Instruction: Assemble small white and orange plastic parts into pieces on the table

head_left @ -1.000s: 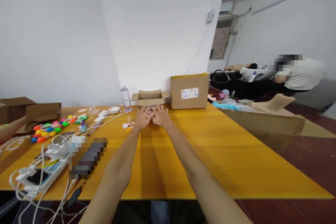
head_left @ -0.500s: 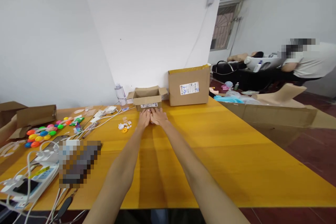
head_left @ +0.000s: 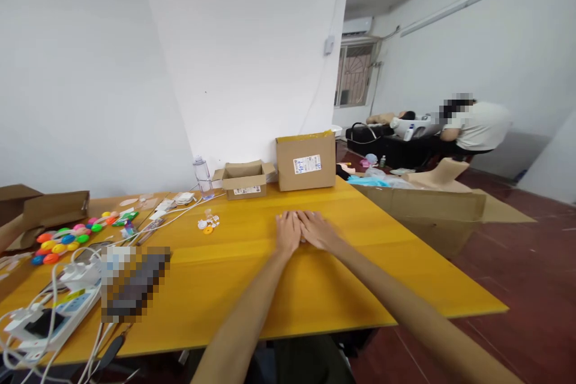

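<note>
My left hand lies palm down on the yellow wooden table, its fingers stretched forward. Beside it, my right hand rests the same way, flat and open. The two hands meet along their inner edges. Whether anything small is under the palms is hidden. Beyond the hands stands a small open cardboard box with its flaps out and a label in front. To its right is a larger closed cardboard box with yellow tape along the top.
Small white parts and a yellow ring lie to the left, near a clear bottle. Farther left are colourful balls, cables and a power strip. Another person sits behind a large carton at right.
Both hands have moved right and back toward me, away from the front of the small open box. The view has turned to the right.
</note>
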The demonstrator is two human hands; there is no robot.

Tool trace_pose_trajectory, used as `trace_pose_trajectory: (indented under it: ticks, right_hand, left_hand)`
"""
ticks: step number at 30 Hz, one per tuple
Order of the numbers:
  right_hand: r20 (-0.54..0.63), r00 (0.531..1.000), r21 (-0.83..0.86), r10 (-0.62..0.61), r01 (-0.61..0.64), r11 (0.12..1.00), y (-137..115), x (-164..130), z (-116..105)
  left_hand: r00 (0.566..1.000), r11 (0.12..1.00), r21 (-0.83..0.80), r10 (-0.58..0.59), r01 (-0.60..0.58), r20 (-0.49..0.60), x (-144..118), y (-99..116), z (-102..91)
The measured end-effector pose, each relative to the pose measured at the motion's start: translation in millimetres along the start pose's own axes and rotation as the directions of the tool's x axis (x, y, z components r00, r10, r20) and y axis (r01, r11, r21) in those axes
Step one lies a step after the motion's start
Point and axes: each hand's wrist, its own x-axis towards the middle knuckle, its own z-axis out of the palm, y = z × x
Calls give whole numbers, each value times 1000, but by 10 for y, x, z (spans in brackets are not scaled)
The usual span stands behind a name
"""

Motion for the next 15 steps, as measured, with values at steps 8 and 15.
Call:
trace_pose_trajectory:
  ticks: [8,15]
  right_hand:
    - [-19,999,-64,35,-37,997,487,-458,30]
    - [-34,998,-83,44,-46,995,519,-446,59]
  left_hand:
    - [999,995,-99,8,-5,32,-286,612,263]
    - [992,983,-147,-97,108,82,-264,637,250]
